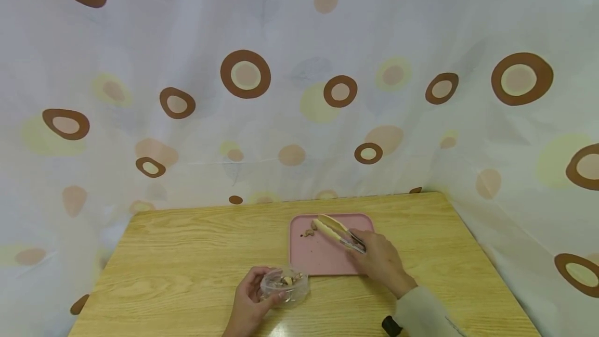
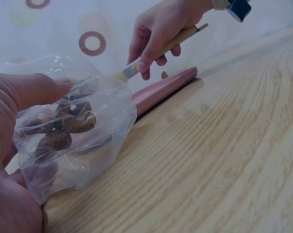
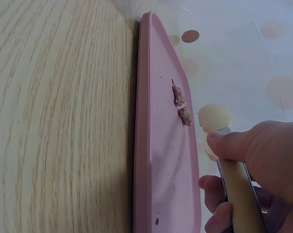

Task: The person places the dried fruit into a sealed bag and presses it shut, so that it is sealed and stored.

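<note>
My left hand [image 1: 249, 301] grips a clear plastic bag [image 1: 295, 295] low over the table's front, its thumb across the near side. Several brown wrinkled lumps [image 2: 78, 122], which look like dried mushrooms, lie inside the bag. In my right hand [image 1: 382, 263] is a pair of tongs [image 1: 331, 229] with metal and yellowish parts, held above the pink tray [image 1: 323, 263]. Two small brown pieces [image 3: 179, 96] rest on the tray near its far edge, close to the tong tips in the head view. Nothing shows clearly between the tips.
Dark crumbs [image 3: 157, 221] are scattered on the tray. The wood-grain table [image 1: 196, 254] extends to both sides of it. Behind and to the right hangs a pale sheet [image 1: 290, 118] with brown and beige spots. A dark band [image 1: 391, 325] is at my right wrist.
</note>
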Demonstrator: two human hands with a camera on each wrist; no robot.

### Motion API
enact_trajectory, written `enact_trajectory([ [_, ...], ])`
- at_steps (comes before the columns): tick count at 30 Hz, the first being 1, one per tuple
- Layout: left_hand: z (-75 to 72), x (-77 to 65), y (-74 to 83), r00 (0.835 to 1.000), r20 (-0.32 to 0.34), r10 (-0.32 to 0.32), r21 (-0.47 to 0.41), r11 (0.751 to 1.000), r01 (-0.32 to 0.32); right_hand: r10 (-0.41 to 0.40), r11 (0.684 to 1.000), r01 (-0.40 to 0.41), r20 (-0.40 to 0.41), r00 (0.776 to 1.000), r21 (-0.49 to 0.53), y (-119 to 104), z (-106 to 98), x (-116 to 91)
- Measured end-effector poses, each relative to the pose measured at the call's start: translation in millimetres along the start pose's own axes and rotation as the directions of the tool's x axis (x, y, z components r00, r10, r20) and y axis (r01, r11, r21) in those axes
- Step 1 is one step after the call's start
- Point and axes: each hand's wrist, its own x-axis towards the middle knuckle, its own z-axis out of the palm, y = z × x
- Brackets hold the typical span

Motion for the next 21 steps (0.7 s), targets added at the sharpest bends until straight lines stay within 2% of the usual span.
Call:
enact_trajectory([
  [7, 0.9, 0.0, 1.0, 1.000, -0.012, -0.015, 0.001, 1.000, 0.015, 0.013, 1.000, -0.013, 0.021, 1.000, -0.014, -6.8, 4.8, 5.4],
  [21, 1.3, 0.4, 2.5, 0.999, -0.013, -0.047, -0.014, 0.999, 0.047, 0.028, 0.999, -0.028, 0.004, 1.000, -0.029, -13.3, 11.8, 8.9],
])
